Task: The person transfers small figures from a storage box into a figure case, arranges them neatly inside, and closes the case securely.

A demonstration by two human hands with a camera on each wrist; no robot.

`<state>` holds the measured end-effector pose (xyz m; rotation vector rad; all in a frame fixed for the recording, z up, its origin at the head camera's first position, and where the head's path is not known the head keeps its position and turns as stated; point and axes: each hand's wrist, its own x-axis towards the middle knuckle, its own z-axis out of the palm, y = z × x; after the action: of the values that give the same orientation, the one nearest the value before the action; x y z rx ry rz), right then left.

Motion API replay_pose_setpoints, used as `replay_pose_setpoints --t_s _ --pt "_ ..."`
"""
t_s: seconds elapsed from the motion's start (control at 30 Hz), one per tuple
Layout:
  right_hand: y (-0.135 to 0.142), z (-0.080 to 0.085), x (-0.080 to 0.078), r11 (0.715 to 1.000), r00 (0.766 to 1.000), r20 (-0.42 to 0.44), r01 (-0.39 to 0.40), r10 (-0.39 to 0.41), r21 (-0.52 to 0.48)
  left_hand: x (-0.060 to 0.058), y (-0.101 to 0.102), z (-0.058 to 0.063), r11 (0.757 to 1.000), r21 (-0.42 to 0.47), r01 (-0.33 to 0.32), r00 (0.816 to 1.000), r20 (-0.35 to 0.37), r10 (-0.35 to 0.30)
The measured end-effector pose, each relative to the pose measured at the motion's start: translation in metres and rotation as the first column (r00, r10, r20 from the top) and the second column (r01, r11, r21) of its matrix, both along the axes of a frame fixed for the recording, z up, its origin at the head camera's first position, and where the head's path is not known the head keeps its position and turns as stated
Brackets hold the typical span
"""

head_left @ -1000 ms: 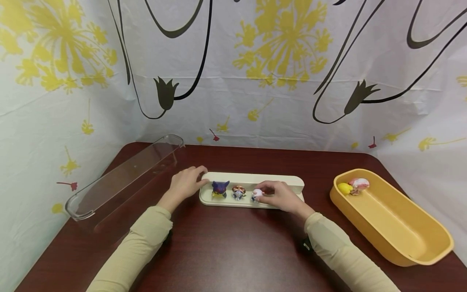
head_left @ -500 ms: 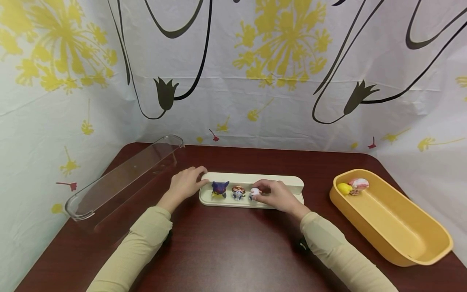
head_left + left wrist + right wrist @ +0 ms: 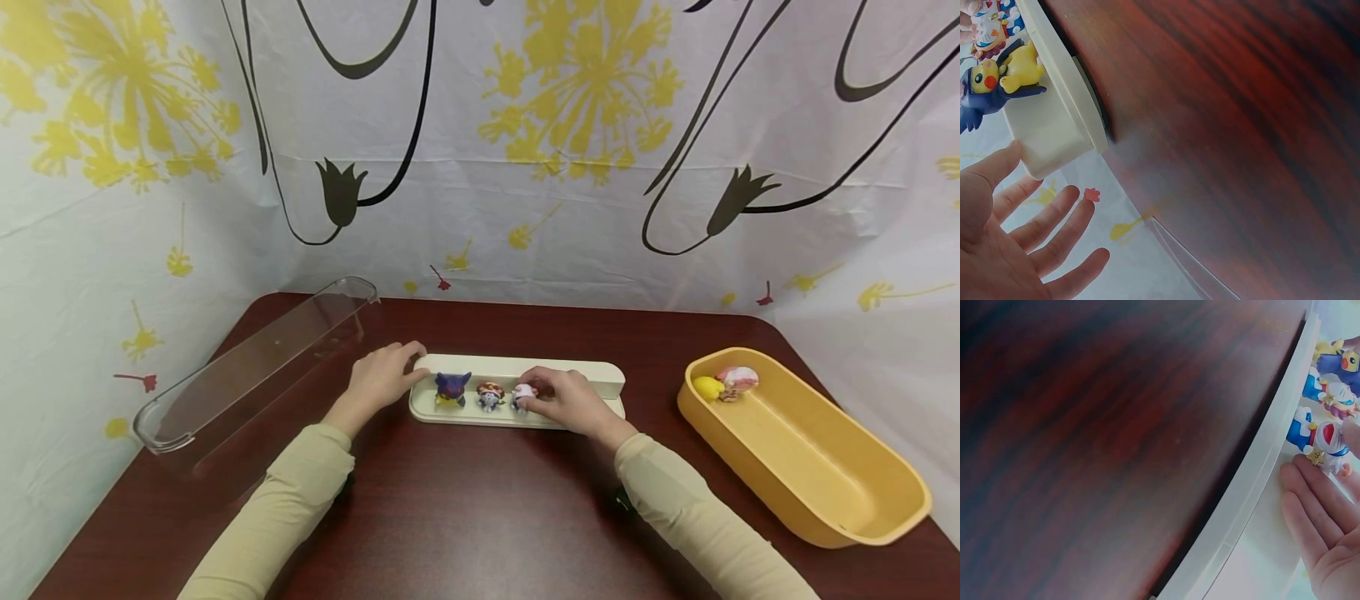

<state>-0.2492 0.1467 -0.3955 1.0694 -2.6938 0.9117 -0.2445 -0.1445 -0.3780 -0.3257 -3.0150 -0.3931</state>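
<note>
A cream display base (image 3: 480, 364) lies mid-table with three small figurines standing in a row on it. Leftmost is a yellow figurine in a dark blue costume (image 3: 452, 389); the middle one is a blue-and-white cat figurine with a red-brown hat (image 3: 491, 396). My right hand (image 3: 577, 402) pinches the third, a blue-and-white cat figurine with a white hood (image 3: 1325, 434), between thumb and fingers. At the base's left end, my left hand (image 3: 381, 375) touches the edge with its thumb, the other fingers (image 3: 1050, 228) extended and spread.
On the left of the table lies a long clear plastic cover (image 3: 262, 358). A yellow tub (image 3: 802, 450) stands on the right, holding a yellow item (image 3: 708, 387) and a pink-and-white figurine (image 3: 741, 379) at its far end. A patterned curtain (image 3: 480, 250) hangs behind the table.
My right hand has shifted slightly left with the white-hooded cat figurine, bringing it closer to the middle figurine. My left hand has stayed in place.
</note>
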Motion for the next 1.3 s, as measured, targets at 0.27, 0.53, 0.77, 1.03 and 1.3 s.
replay_pose_setpoints --t_s 0.27,0.53,0.77,1.03,1.3 --pt "0.000 0.000 -0.001 0.999 0.999 -0.047 -0.012 0.014 0.036 0.000 0.000 0.000 1.000 0.004 -0.004 1.000 -0.003 0.004" --pt "0.001 0.000 0.000 1.000 0.999 -0.037 -0.005 0.006 0.028 -0.001 0.000 -0.003 1.000 0.002 -0.007 1.000 -0.003 0.007" --pt "0.005 0.000 0.001 1.000 0.999 -0.034 0.008 -0.009 -0.009 -0.001 0.001 -0.003 1.000 0.000 -0.007 1.000 0.009 0.007" --pt "0.012 0.006 0.003 0.999 0.999 -0.024 0.030 -0.031 -0.031 0.000 0.001 -0.002 1.000 -0.008 -0.009 1.000 0.012 0.009" --pt "0.021 0.017 0.005 0.998 0.998 -0.023 0.062 -0.062 -0.004 0.000 0.001 -0.001 1.000 -0.010 -0.012 1.000 0.008 0.012"
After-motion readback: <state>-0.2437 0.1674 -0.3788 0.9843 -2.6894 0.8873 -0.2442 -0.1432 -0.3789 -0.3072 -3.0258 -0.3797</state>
